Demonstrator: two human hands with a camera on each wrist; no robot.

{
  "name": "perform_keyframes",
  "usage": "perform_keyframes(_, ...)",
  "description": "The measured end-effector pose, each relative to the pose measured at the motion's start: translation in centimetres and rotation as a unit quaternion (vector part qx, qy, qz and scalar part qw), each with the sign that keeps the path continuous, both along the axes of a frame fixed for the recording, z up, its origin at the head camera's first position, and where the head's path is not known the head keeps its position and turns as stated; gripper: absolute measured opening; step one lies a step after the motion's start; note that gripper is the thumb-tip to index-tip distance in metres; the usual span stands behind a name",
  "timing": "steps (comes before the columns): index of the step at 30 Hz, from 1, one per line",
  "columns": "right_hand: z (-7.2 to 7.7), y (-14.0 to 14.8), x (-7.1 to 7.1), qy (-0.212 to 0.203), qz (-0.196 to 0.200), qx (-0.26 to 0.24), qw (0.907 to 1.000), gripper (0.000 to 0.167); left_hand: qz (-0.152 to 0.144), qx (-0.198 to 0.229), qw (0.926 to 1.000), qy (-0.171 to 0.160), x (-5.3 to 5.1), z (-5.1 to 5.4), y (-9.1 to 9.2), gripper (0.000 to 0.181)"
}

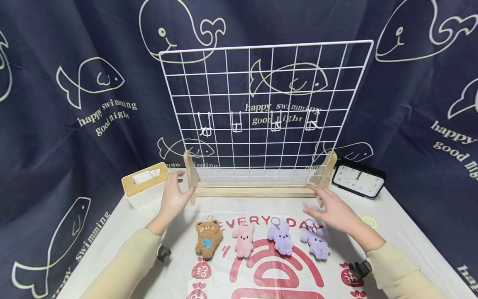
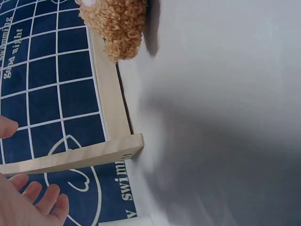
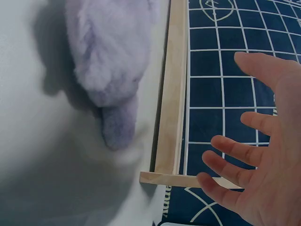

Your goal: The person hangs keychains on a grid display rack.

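Observation:
A white wire grid (image 1: 261,95) stands upright in a wooden base (image 1: 254,192). My left hand (image 1: 174,199) is at the base's left upright (image 1: 189,174), thumb and fingers on opposite sides of it; contact is unclear. Near the right upright (image 1: 328,170), my right hand (image 1: 332,207) has its fingers spread and holds nothing. Several white hooks (image 1: 275,124) hang in a row on the grid. In front lie a brown bear plush (image 1: 208,238), a pink plush (image 1: 244,241) and two purple plush keychains, one mid-right (image 1: 281,238), one (image 1: 317,245) below my right hand.
A tissue box (image 1: 145,182) with a wooden lid stands at the left. A black-framed clock (image 1: 358,180) sits at the right, with a yellow-green ring (image 1: 369,222) nearer. Dark blue printed cloth (image 1: 93,158) hangs behind the white tabletop (image 1: 396,245).

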State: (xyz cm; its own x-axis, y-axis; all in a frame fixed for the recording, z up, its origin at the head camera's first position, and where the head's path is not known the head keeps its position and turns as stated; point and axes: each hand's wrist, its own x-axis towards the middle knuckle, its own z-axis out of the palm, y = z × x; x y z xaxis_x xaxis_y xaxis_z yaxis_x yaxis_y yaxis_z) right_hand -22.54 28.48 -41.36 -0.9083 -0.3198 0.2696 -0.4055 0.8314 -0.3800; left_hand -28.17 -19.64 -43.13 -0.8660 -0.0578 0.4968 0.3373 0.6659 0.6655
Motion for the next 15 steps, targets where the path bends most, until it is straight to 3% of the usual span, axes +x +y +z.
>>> perform_keyframes(6,-1.0,0.4,-0.3,-0.004,0.01,-0.017,0.9998,0.076,-0.027,0.064,0.9976,-0.002,-1.1,-0.7,-0.3,0.058)
perform_keyframes(10,-1.5,0.5,-0.5,-0.013,0.016,-0.026,0.9994,0.074,-0.04,0.124,0.9906,-0.04,-1.7,-1.2,-0.5,0.062)
perform_keyframes(15,-2.1,0.6,-0.6,-0.021,0.02,-0.033,0.999,0.07,-0.047,0.182,0.9768,-0.102,-2.6,-1.8,-0.7,0.067)
